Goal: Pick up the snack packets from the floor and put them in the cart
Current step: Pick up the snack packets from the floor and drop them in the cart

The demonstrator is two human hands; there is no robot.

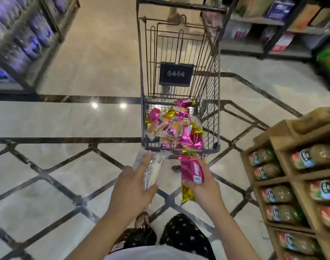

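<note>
1. Holding one snack packet in each hand, we are standing just behind the dark wire shopping cart on the pale marble floor with dark inlay lines.
2. Our left hand is gripping a clear-and-white plastic snack packet, with fingers curled round its near end. Its far end is reaching close to the cart's near rim.
3. Our right hand is pinching a pink foil snack packet with gold crimped ends, thumb on top. The packet is hanging in the air just short of the near rim, with its gold tail dangling below the hand.
4. A pile of pink, gold and orange snack packets is lying on the bottom of the cart at its near end.
5. A black rectangular panel with white icons is hanging on the wire flap deeper inside the cart.
6. A wooden display shelf of green-labelled packs is standing to our right, near the cart.
7. Shelves of blurred blue-purple goods are showing at far left.
</note>
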